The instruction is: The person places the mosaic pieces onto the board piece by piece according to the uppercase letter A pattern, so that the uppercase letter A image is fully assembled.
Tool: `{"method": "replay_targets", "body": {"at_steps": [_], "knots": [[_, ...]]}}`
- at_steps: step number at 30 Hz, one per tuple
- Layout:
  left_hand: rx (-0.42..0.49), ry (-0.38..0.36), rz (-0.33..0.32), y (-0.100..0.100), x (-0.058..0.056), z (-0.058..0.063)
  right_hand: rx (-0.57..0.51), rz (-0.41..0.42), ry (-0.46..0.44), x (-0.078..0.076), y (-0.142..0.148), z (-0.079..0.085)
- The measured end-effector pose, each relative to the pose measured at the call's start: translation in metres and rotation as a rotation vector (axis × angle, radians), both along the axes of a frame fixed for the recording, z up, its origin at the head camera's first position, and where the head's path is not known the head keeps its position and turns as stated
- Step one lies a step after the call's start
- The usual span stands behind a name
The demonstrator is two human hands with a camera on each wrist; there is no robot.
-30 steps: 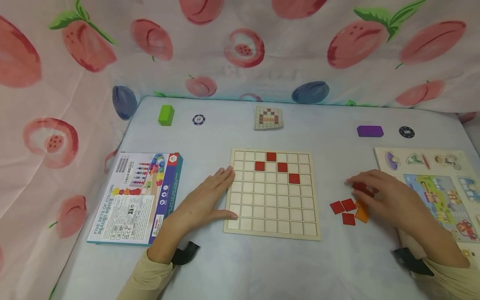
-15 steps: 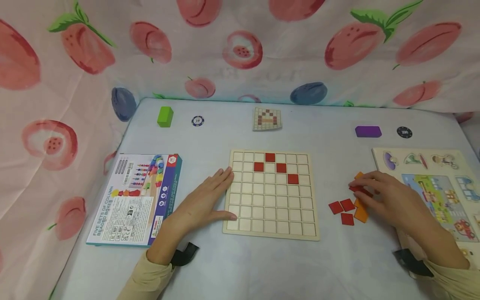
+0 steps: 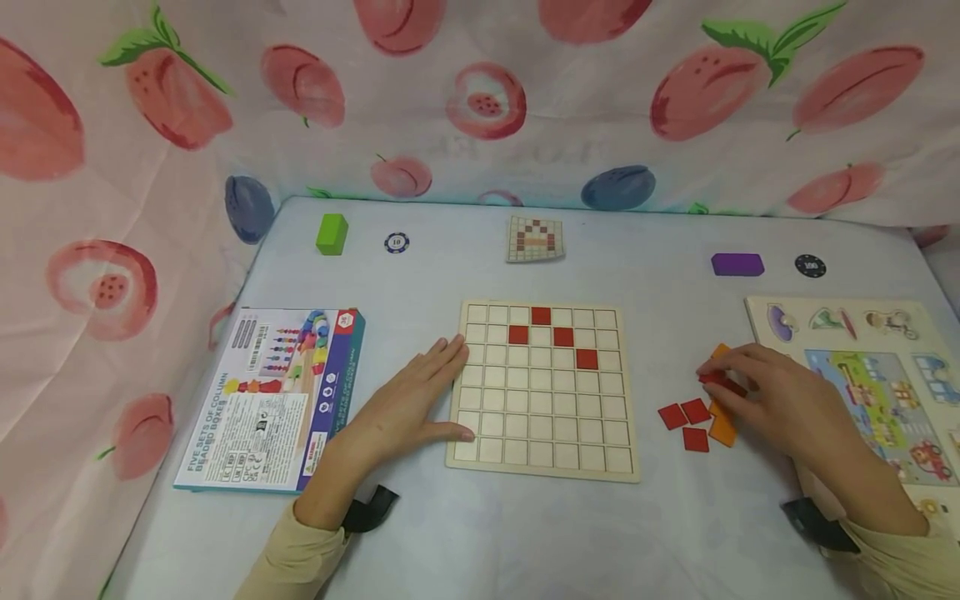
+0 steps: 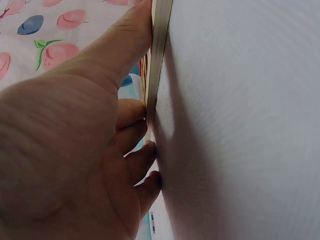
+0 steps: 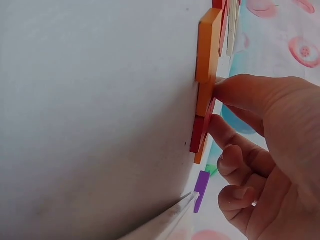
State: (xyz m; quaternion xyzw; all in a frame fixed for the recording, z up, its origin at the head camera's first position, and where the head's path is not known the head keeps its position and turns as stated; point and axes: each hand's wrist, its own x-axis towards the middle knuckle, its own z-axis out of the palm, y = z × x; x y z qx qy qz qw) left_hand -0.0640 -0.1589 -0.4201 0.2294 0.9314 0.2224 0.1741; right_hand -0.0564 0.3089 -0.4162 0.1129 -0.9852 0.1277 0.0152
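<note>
A wooden grid board (image 3: 540, 402) lies in the middle of the head view, with several red square tiles (image 3: 541, 316) in its upper cells. My left hand (image 3: 397, 408) rests at the board's left edge, fingers straight and thumb spread; the left wrist view shows the fingertips against the board's side (image 4: 160, 55). To the right, my right hand (image 3: 798, 417) pinches a red tile (image 3: 711, 378) between thumb and fingers at the tile pile. Orange tiles (image 3: 722, 428) lie under and beside those fingers, partly hidden. Loose red tiles (image 3: 696, 440) lie just left of them.
A small pattern card (image 3: 535, 240) stands behind the board. A boxed bead set (image 3: 255, 400) lies at left, a picture puzzle board (image 3: 862, 392) at right. Along the back are a green block (image 3: 332, 234), a purple block (image 3: 738, 265) and two chips (image 3: 397, 242).
My right thumb and fingers have closed in on the red tile in the pile. The left hand and the board have stayed put.
</note>
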Motion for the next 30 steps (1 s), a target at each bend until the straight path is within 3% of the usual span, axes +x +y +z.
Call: {"method": "replay_targets", "body": {"at_steps": [8,14,21,30], "knots": [[0.004,0.01,-0.001,0.0,0.001,-0.001,0.009,0.014,0.001,-0.005,-0.008,0.003],[-0.002,0.017,-0.004,0.0,0.001,0.0,-0.032,0.051,-0.012,-0.016,-0.03,0.008],[0.003,0.022,-0.007,-0.001,0.001,-0.002,-0.065,0.172,0.033,-0.033,-0.087,0.015],[0.0,0.014,-0.012,-0.001,0.0,-0.001,-0.101,0.353,-0.062,-0.054,-0.174,0.014]]}}
